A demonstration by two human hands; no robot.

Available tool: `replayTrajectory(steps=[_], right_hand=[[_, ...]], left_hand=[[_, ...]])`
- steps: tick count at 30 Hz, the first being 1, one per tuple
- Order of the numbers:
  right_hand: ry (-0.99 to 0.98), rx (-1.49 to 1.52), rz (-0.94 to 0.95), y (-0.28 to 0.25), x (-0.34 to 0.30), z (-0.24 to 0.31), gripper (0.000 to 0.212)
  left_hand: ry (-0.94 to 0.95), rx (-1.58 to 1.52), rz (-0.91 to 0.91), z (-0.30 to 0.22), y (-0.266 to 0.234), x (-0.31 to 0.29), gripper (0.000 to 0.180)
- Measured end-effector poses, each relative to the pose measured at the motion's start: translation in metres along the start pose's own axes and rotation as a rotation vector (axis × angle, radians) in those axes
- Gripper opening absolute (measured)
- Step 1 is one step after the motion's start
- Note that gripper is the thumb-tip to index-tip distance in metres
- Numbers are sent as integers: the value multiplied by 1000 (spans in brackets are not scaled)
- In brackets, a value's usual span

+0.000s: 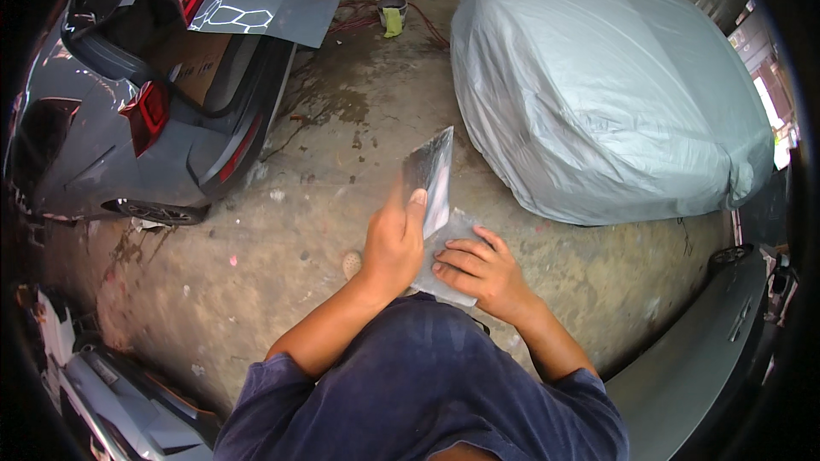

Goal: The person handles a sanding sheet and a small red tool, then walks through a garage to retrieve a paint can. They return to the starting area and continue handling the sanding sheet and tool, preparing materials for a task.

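In front of my chest, my left hand (395,237) grips a thin flat plate (438,172) with a shiny, reflecting face. Its thumb lies along the plate's near end, and the plate tilts upward away from me. Close to its right, my right hand (485,271) rests curled on a grey, cloudy-looking flat sheet (440,280), fingers over the top face. The sheet's upper edge lies close to the plate's lower end; whether they touch, I cannot tell. The right thumb is hidden.
A dark grey car (184,145) with its tailgate raised stands at the left. To the right is a car under a silver cover (589,94). A bucket with a yellow-green cloth (392,21) sits far off on the stained concrete floor (342,171). Car body parts (128,393) lie lower left.
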State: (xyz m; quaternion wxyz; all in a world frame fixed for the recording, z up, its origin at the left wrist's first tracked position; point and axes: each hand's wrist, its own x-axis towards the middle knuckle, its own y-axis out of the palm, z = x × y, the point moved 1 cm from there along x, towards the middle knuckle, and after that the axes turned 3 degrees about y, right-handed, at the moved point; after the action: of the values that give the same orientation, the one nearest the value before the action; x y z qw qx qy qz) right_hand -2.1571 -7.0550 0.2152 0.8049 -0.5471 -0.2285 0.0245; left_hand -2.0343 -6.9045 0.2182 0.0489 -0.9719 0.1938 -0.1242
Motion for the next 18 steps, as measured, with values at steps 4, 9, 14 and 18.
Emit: replayTrajectory(steps=[4, 9, 14, 18], right_hand=[[27, 66, -132, -21, 1, 4, 33], [0, 316, -253, -6, 11, 12, 54], [363, 269, 30, 35, -21, -51, 70], [253, -136, -159, 0, -11, -52, 55]], left_hand=[[-26, -205, -100, 7, -2, 3, 35], [-493, -932, -168, 31, 9, -15, 30], [-640, -971, -215, 50, 7, -33, 32], [-627, -940, -229, 41, 1, -36, 33]])
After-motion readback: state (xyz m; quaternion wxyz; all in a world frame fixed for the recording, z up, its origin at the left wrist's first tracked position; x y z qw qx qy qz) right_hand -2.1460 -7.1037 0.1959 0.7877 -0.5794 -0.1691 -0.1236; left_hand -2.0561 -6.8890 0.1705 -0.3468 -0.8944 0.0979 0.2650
